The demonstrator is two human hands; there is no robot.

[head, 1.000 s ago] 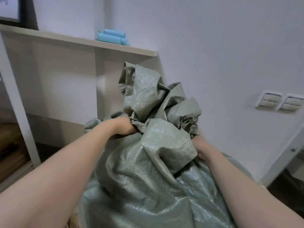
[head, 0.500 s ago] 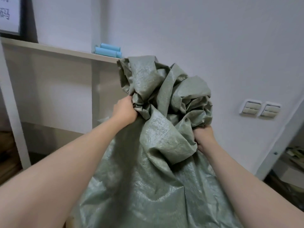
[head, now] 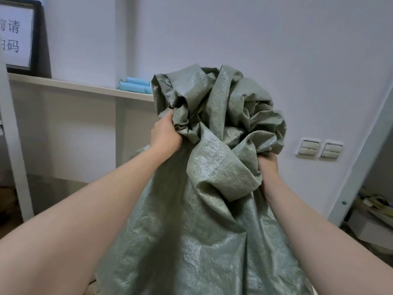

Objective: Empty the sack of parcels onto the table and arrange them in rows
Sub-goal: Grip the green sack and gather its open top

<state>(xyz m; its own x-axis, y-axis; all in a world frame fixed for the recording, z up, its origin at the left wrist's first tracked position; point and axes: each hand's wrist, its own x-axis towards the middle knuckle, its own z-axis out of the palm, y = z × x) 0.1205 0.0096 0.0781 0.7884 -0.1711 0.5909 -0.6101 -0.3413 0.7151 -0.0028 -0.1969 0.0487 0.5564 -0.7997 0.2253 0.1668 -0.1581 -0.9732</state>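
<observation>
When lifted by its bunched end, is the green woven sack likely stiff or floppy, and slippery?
Probably floppy: the green woven sack crumples into deep folds where the left hand and right hand grip it. Its sheen suggests a slick surface.

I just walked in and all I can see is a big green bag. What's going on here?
A person holds a grey-green woven sack up in front of a white wall. The left hand grips the left side of its bunched top end and the right hand grips under the right side. The rest hangs down. No parcels or table are in view. Pale blue rolls lie on a shelf behind.
</observation>
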